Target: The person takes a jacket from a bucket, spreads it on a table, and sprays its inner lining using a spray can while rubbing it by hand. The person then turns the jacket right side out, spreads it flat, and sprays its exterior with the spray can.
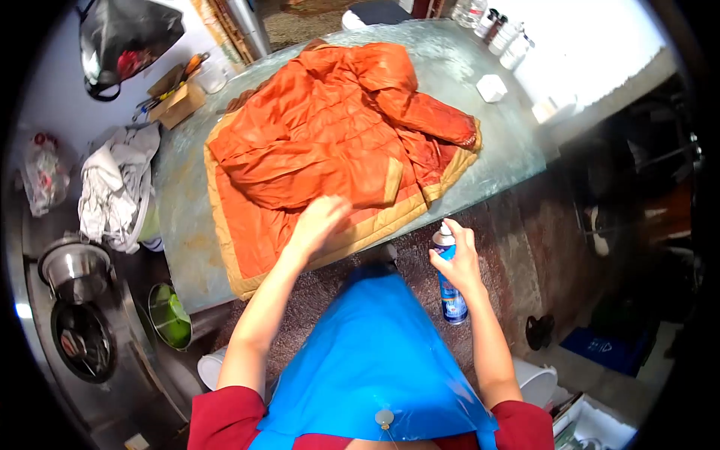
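Observation:
An orange quilted jacket (315, 142) with a tan border lies spread out, crumpled, on the worktable (184, 255). One sleeve lies across its front and the other stretches right, with dark, wet-looking patches near its end. Over the lower edge of the front sleeve is my left hand (321, 219). Its fingers are bent and blurred, and I cannot tell whether they grip the fabric. Beside the table's front edge, my right hand (459, 259) is wrapped round the top of a blue spray can (452, 300). The can is upright, its white nozzle by my index finger.
Bottles (510, 41) and a white block (491, 88) stand at the table's back right. A cardboard box (178, 103) of tools sits at the back left. Pale cloths (116, 184), a metal pot (75, 271) and a green-lined bucket (171, 315) are at the left.

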Tool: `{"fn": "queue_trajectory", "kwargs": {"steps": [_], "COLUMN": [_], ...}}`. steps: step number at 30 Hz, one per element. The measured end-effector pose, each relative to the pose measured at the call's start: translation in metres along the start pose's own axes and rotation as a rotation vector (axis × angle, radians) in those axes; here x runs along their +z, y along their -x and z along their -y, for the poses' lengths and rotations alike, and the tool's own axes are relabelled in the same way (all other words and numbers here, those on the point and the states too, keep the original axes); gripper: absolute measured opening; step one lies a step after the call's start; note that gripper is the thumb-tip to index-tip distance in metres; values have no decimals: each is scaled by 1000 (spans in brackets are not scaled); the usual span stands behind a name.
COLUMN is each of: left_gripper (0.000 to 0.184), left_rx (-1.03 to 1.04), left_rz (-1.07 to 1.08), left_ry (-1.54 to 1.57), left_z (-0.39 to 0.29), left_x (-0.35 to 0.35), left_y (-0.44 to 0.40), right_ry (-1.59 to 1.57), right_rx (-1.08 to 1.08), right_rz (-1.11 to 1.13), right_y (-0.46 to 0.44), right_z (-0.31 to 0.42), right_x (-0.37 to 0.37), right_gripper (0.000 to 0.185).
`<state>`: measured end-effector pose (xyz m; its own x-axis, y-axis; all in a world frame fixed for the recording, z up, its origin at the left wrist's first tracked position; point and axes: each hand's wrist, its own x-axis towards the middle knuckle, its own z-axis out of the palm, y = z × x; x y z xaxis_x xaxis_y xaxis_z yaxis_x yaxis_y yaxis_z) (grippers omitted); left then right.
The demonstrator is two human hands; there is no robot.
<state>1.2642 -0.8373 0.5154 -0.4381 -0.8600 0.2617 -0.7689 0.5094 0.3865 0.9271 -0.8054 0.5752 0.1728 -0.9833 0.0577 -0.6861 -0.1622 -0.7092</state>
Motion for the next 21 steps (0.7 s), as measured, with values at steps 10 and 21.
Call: {"fn": "queue_trajectory", "kwargs": {"steps": [10,21], "left_gripper": [88,59], "left_rx": [-591,-720], "left_rz": [259,-500], "left_ry": [47,179], "left_z": [58,13], "left_x": [7,-44], "left_y": [-48,4], "right_ry": [73,237], "right_rx": [-204,-440], "right_rz": [90,233], "right_y": [-70,-112], "right_z": [-3,35], "right_x": [32,20], "right_gripper": [66,68]}}
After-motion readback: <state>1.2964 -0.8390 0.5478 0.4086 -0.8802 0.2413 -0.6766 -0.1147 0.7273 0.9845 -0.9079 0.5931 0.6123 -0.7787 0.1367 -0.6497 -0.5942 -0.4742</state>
